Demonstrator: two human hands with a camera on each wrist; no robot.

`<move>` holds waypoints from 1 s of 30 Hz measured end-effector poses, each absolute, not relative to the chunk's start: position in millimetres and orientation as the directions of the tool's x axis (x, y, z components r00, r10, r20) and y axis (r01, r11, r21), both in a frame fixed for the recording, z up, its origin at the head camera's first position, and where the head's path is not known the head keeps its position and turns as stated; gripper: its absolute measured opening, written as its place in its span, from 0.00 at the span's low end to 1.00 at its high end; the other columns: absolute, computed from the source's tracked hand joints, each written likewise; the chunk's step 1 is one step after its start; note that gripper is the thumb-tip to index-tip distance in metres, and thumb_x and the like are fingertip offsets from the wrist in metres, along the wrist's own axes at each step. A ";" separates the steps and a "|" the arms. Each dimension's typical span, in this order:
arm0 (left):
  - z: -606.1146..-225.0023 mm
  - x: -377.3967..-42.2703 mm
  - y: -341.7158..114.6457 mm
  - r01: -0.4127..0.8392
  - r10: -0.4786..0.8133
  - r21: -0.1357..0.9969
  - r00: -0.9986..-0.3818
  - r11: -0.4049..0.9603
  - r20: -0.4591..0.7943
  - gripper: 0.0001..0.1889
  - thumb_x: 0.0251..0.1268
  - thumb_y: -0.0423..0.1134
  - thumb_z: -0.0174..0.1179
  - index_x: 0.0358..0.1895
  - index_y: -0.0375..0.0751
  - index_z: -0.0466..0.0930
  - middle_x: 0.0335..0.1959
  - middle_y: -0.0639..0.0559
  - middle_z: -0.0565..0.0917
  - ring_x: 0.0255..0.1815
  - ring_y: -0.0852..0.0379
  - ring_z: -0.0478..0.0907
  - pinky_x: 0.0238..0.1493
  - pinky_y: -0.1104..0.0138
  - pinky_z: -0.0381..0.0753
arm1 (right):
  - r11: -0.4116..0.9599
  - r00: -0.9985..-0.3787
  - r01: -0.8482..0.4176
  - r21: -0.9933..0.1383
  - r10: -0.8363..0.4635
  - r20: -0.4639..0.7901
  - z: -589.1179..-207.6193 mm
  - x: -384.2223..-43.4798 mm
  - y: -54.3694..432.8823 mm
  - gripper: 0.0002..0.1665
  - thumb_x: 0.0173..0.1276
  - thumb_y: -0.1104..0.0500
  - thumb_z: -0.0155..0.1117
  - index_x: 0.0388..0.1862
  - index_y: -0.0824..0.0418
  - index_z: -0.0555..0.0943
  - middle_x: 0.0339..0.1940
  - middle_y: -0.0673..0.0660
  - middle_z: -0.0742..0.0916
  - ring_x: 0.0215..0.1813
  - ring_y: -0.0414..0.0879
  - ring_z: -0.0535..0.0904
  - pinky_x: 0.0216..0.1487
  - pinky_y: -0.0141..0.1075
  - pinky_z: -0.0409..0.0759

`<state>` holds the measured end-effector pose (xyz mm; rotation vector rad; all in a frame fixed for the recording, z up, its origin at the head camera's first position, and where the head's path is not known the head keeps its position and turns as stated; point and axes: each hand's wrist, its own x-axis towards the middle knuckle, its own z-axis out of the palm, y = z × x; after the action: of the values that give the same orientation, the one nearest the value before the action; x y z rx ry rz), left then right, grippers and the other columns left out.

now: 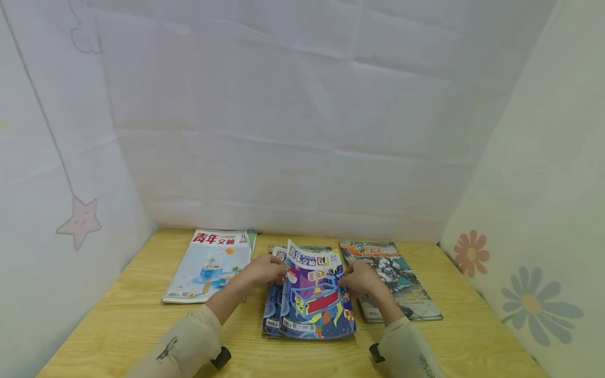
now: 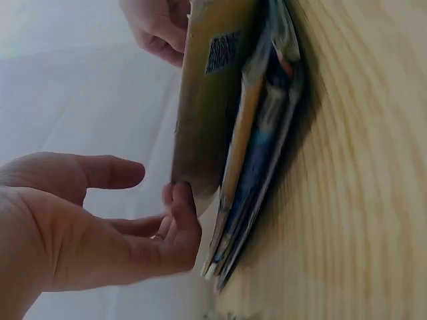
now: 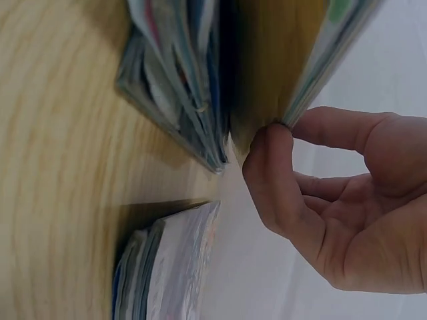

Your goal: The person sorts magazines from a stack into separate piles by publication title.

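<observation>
A purple-blue magazine [image 1: 316, 302] with a cartoon cover is raised off a similar magazine [image 1: 272, 310] in the middle of the table. My right hand [image 1: 360, 278] pinches its right edge between thumb and bent forefinger, clearest in the right wrist view. At the opposite edge is my left hand [image 1: 266, 269]. In the left wrist view, fingertips [image 2: 181, 203] touch that raised magazine's lower side [image 2: 200, 127], while the thumb stands apart from it. Below lies a stack of magazines [image 2: 257, 143], its page edges showing.
On the left of the wooden table [image 1: 113, 315] lies a white-blue magazine [image 1: 212, 268], with another partly under it. A dark-covered magazine [image 1: 411, 289] lies at the right, by my right forearm. White cloth walls [image 1: 302, 131] enclose the back and sides.
</observation>
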<state>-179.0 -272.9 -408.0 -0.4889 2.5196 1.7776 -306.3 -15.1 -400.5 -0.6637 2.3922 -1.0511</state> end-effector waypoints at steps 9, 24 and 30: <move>-413.4 -178.5 -266.4 -0.276 -0.030 0.960 -0.960 -0.044 -0.277 0.32 0.69 0.24 0.53 0.74 0.22 0.53 0.54 0.28 0.78 0.49 0.37 0.82 0.45 0.45 0.83 | 0.471 -0.736 -0.110 -0.875 -0.630 -0.247 -394.1 -310.1 -13.8 0.25 0.73 0.65 0.66 0.62 0.75 0.70 0.43 0.62 0.78 0.24 0.46 0.66 0.33 0.45 0.78; -413.4 -179.0 -278.4 -0.245 -0.110 0.969 -0.963 -0.015 -0.246 0.34 0.63 0.18 0.50 0.74 0.22 0.54 0.51 0.31 0.79 0.45 0.39 0.83 0.43 0.47 0.85 | 0.460 -0.699 -0.157 -0.874 -0.677 -0.231 -366.5 -292.1 -17.6 0.37 0.72 0.63 0.67 0.73 0.73 0.62 0.48 0.64 0.81 0.41 0.55 0.83 0.46 0.54 0.84; -407.8 -178.2 -289.1 -0.216 -0.122 0.975 -0.968 -0.057 -0.221 0.30 0.61 0.16 0.47 0.70 0.22 0.59 0.50 0.30 0.80 0.45 0.39 0.83 0.43 0.49 0.85 | 0.371 -0.673 -0.162 -0.914 -0.719 -0.172 -364.7 -287.8 -18.1 0.38 0.74 0.62 0.65 0.76 0.72 0.60 0.59 0.69 0.78 0.48 0.57 0.82 0.47 0.52 0.84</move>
<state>-178.2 -289.1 -407.8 -0.3788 2.1109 2.2055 -287.8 -18.1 -364.7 -0.7582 2.0733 -1.2923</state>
